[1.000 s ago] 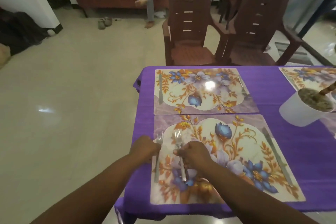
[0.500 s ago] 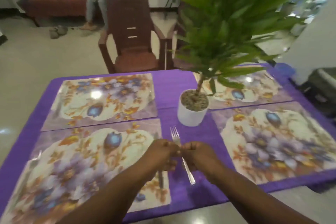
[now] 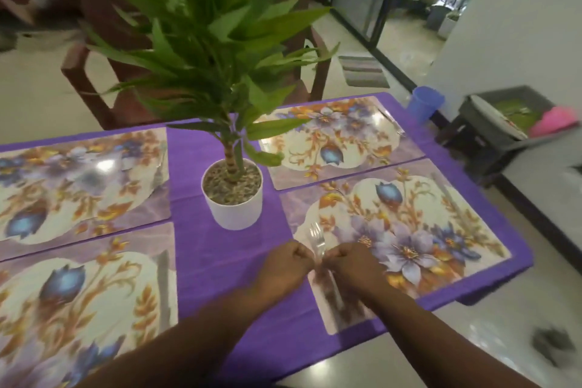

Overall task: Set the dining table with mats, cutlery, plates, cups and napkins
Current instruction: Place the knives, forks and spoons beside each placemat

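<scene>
Since a second ago, when I was at the near left mat setting down a fork there, I have carried the other fork (image 3: pixel 316 242) across the table, past the potted plant (image 3: pixel 232 195), to the near right mat (image 3: pixel 400 239). That tells me the left place has its fork, and this place is the one I am serving now. A knife (image 3: pixel 163 287) lies along the right edge of the near left mat (image 3: pixel 78 299), and blurred cutlery seems to lie on the far mats too, though I cannot make it out well. No plates, cups or napkins are on the purple tablecloth (image 3: pixel 226 264) yet, so I judge the task is in its cutlery stage.

My left hand (image 3: pixel 285 268) is curled, its fingertips pinching at the fork's handle just below the tines. My right hand (image 3: pixel 354 268) is curled as well and meets the left at the same spot, gripping the handle from the other side. The tines point away from me, over the left edge of the near right mat. Below my hands the picture is blurred, and I cannot tell whether the fork touches the mat or whether there is more than one piece in my grip.
</scene>
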